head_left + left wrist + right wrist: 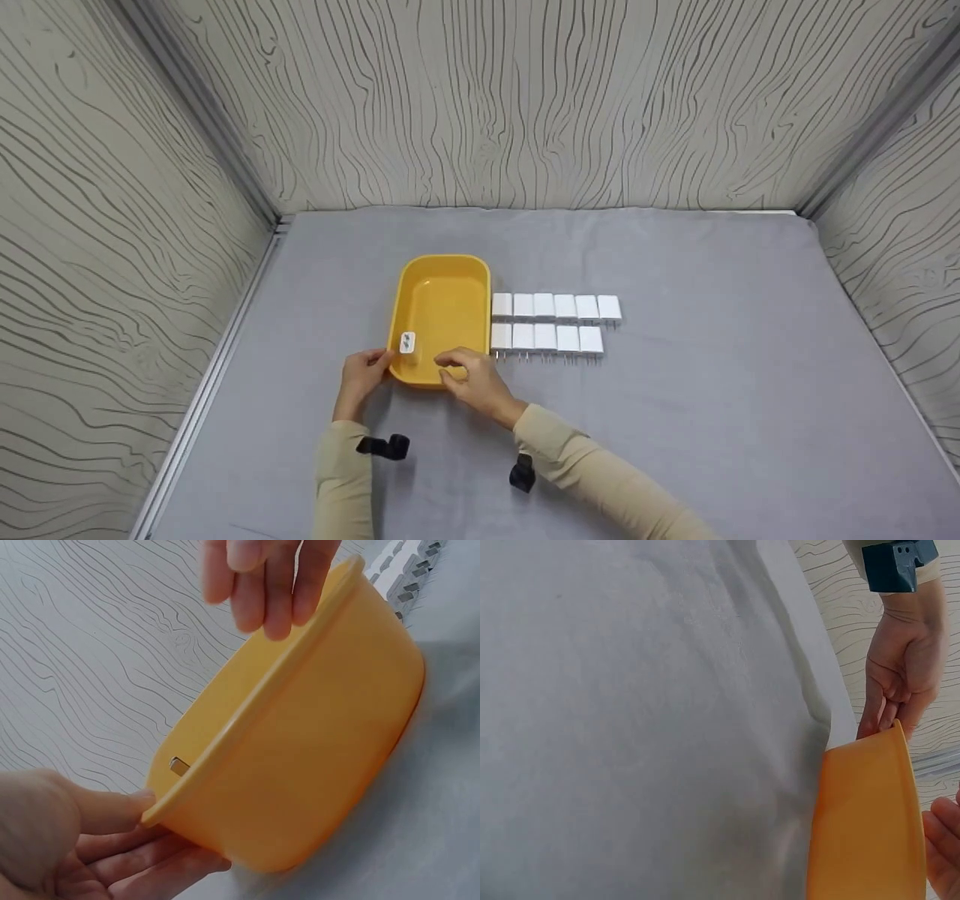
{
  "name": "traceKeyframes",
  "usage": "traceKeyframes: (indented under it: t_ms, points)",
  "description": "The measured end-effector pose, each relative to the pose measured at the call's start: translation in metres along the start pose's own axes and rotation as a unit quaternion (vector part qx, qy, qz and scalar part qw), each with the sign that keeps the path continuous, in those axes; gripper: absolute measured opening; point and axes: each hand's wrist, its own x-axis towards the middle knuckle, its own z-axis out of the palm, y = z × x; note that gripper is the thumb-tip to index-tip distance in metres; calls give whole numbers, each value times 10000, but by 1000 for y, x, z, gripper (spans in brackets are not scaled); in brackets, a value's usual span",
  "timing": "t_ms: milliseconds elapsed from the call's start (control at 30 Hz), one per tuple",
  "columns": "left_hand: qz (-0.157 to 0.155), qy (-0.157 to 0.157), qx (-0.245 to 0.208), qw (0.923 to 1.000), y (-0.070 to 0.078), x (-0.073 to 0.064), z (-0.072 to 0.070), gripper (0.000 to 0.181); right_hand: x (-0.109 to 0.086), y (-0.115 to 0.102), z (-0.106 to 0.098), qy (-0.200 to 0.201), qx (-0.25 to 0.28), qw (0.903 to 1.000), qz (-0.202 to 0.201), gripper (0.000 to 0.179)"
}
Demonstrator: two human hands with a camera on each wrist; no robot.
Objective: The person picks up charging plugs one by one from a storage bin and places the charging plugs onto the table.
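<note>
A yellow plastic bin (452, 315) rests on the cloth. My left hand (365, 373) holds its near-left corner; in the left wrist view the thumb (112, 811) lies on the rim with fingers beneath it. Inside the bin, by the left wall, sits one white plug adapter (407, 343); only a metal prong (178, 766) of it shows in the left wrist view. Over the bin's near end hovers my right hand (474, 381), its fingers loosely bent, thumb and forefinger apart with nothing between them. In the right wrist view just part of that hand (943, 844) appears beside the bin.
Right of the bin lie two rows of white plug adapters, a back row (555, 306) and a front row (546, 338), prongs toward me. Grey cloth (712, 360) covers the table. Wood-patterned panels (480, 105) stand behind and at both sides.
</note>
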Motion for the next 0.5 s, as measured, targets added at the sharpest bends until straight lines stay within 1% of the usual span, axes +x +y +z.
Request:
traceKeyframes:
  t_ms: [200,400,500]
  points:
    - [-41,-33,3,10000,0,0,-1,35,11,-2,11,-104,207,9986,473,17]
    - [-4,-47,-16,10000,0,0,0,35,24,0,21,-22,456,9945,942,20]
    - [-92,-53,-154,9998,0,0,0,35,31,0,25,22,493,9922,1143,22]
